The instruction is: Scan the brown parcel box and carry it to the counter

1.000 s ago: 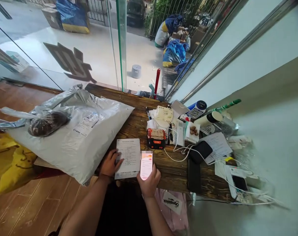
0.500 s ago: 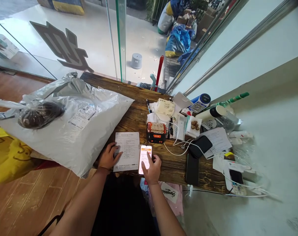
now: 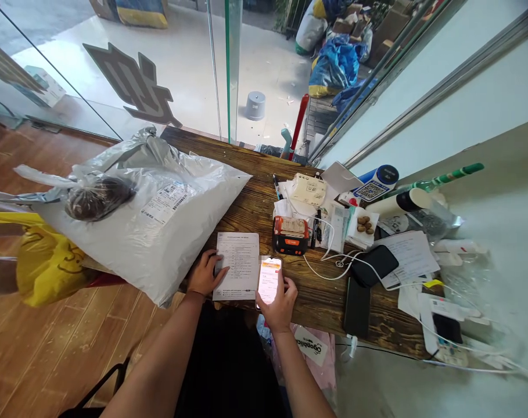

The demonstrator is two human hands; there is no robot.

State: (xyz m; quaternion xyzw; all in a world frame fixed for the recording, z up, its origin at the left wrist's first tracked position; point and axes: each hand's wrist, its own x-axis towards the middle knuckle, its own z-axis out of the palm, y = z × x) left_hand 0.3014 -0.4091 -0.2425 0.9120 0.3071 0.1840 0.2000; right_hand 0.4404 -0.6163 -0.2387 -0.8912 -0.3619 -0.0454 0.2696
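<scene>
A: What did the right hand (image 3: 282, 302) have?

B: A lit phone (image 3: 269, 281), screen up, held at the near edge of the wooden bench (image 3: 255, 200). The grip was closed around the lower end of the phone, the thumb lying over the right side of the screen.

A: And the left hand (image 3: 205, 276)?

B: It lay flat on the left edge of a printed sheet (image 3: 238, 265), fingers spread loosely and pressing down, closed on nothing. The sheet lay on the bench just left of the phone, their edges touching or nearly so; I could not tell which.

A: What was around them?

B: A big grey mailer bag (image 3: 146, 220) with a shipping label filled the left part of the bench, close to the left hand. Beyond the phone stood a small orange and black label printer (image 3: 290, 236), with a white cable (image 3: 333, 267) looping off to the right. A black phone (image 3: 356, 298) lay flat farther right, near the bench edge, and a dark pouch (image 3: 374, 265) sat on papers just behind it. A yellow bag (image 3: 46, 264) hung low at the far left.
</scene>
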